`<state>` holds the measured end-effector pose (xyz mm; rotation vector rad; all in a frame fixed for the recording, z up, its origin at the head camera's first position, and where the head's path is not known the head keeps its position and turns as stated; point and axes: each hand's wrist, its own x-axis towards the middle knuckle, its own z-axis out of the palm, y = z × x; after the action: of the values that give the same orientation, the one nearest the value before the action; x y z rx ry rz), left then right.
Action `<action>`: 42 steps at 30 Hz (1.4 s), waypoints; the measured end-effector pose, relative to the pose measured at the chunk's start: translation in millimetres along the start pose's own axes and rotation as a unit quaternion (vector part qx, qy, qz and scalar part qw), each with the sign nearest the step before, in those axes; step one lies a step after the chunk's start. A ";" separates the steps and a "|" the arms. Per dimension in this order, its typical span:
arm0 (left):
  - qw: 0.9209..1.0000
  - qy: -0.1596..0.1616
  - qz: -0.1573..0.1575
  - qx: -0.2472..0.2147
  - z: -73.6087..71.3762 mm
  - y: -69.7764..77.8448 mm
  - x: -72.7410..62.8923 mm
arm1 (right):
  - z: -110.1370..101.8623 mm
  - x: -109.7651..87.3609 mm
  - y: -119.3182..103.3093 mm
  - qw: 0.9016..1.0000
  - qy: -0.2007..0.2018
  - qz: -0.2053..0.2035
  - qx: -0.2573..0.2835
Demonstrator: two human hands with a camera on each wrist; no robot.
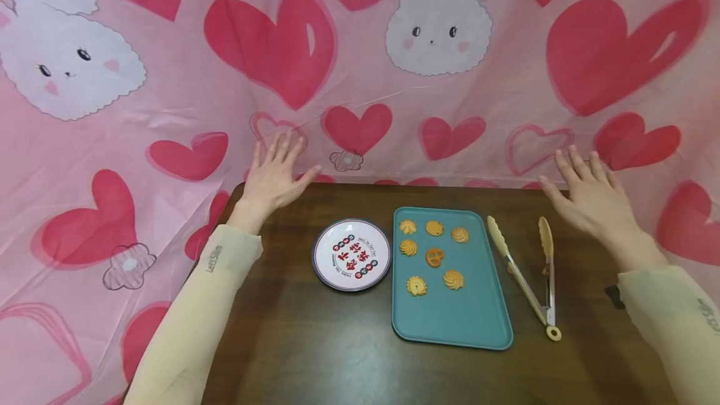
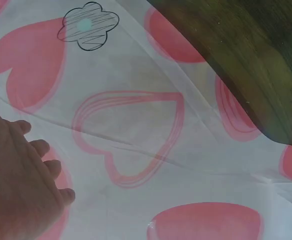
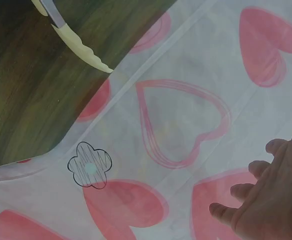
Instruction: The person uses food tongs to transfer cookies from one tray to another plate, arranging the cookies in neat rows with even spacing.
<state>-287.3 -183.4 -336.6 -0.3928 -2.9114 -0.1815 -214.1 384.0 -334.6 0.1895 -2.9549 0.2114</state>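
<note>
My left hand [image 1: 275, 177] is held out with its fingers spread, near the table's back left corner, holding nothing. On the other side, my right hand [image 1: 593, 199] spreads its fingers the same way, above and right of the tongs [image 1: 524, 274]. These have cream tips, lie spread apart on the table, and one tip also shows in the right wrist view. A teal tray [image 1: 450, 320] carries several biscuits, among them a pretzel-shaped one [image 1: 434, 257] and a swirled one [image 1: 453, 279]. Left of the tray sits a round white plate [image 1: 337, 280] with red lettering and a dark blue rim.
The dark wooden table [image 1: 292, 342] holds the plate, tray and tongs. A pink cloth [image 1: 371, 86] with hearts and rabbits hangs behind it and along its left side. A small black object [image 1: 614, 297] lies beside the right sleeve.
</note>
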 end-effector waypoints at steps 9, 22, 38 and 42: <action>0.997 0.058 -0.012 -0.054 9.3 -1.4 -11.6 | 7.2 -11.9 -3.5 0.994 0.076 0.042 0.069; 0.986 0.082 -0.039 -0.142 45.4 -6.5 -35.2 | 42.6 -44.6 -11.0 0.985 0.097 0.100 0.101; 0.971 0.008 -0.068 -0.229 86.7 -1.7 -54.7 | 86.0 -73.9 -13.0 0.983 0.070 0.128 0.112; 0.968 -0.012 -0.068 -0.241 97.2 0.5 -58.2 | 96.0 -80.5 -12.2 0.983 0.071 0.129 0.113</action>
<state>-249.5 -183.1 -443.3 -0.2621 -2.8921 -0.9196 -149.4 366.6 -441.1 -0.1762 -2.7991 0.5722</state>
